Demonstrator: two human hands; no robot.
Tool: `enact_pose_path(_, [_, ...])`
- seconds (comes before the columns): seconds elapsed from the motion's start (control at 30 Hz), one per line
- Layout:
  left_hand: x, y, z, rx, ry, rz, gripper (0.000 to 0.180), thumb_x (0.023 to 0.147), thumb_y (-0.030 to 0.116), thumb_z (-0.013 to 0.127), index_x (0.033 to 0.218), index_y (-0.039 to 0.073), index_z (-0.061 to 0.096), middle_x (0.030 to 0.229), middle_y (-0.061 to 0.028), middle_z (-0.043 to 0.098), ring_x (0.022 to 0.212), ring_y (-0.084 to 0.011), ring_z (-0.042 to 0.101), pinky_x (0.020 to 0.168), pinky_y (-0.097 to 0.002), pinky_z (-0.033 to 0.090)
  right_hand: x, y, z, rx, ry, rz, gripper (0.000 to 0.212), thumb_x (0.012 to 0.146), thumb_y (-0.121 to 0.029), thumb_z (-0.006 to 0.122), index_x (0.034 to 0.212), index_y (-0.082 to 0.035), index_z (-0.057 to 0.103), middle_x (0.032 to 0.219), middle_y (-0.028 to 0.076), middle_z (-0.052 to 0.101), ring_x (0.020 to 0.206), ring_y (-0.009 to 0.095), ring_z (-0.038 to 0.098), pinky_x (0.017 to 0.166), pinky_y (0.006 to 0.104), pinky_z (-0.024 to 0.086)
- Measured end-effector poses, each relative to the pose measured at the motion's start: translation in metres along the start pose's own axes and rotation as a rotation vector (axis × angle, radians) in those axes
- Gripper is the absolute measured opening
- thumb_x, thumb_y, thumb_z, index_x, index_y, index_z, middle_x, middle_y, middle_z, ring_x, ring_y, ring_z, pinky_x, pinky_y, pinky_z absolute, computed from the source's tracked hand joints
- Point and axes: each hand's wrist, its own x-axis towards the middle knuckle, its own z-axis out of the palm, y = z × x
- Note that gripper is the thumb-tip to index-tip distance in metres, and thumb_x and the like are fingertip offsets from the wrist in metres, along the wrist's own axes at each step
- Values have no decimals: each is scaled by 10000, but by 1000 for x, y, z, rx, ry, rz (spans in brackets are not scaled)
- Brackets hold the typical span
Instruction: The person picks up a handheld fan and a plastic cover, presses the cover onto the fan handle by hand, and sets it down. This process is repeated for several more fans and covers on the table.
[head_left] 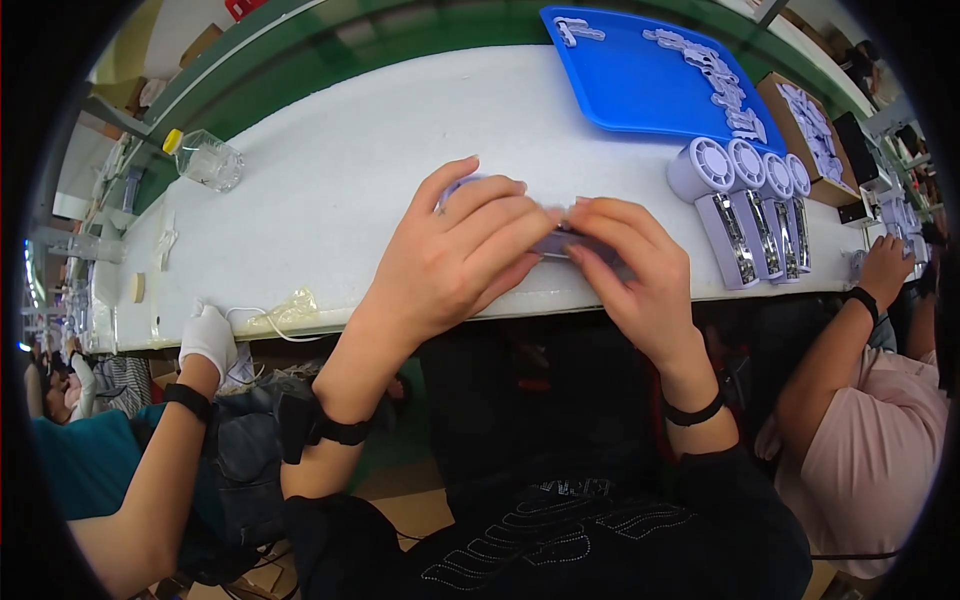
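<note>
Head view: a long white table (330, 180) takes up the most room, and the person works at its near edge. Next in size is a flat blue tray (650, 95) at the far side, a bit to the right, and beside it sits a brown box (836, 192) full of light purple bits. Four fans (756, 228) lie in a row near the tray, round heads pointing away, and their handles show shiny insides. Now the hands — the left hand (440, 255) is curled over a light purple thing (562, 243), fingers bent and holding it. The right hand (645, 265) is nearly closed too, thumb and fingers pinching the same thing at its right end. That thing is between the two hands, just above the table's near edge. It may be a fan like the other four, but the fingers hide most of it, so I cannot tell for sure. The step right now looks like careful finger work on the handle part. I think the next move calls for a steady left hand and small, gentle pushes from the right fingertips — too hard could make it slip. Smallest of all are the thin pieces (715, 75) in the tray, which no hand touches.
</note>
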Motion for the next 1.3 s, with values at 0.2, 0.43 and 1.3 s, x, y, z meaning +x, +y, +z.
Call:
enact_pose_path(0.2, [20,-4,15,78,-71,-110,742,762,194,900,1461,116,664,1204,-30,713,1176,-250,683,1085,-485,514,15,1,0,12,-16,80,520,813,-2,919,1302,-14,745,1267,170,753,1141,341,759,952,384,626])
enact_pose_path(0.43, [22,-7,16,61,-90,-51,710,735,174,931,1390,48,687,1184,-98,762,1126,-304,725,1051,-503,534,3,4,2,-51,32,111,615,768,-22,953,1340,-20,730,1290,175,744,1157,350,755,951,393,628])
enact_pose_path(1.3, [11,-9,23,10,27,3,589,743,174,895,1279,-8,735,1141,-128,754,1091,-311,730,984,-474,566,10,9,1,-56,7,45,626,741,-41,975,1328,-8,761,1214,185,790,1039,306,797,875,359,644])
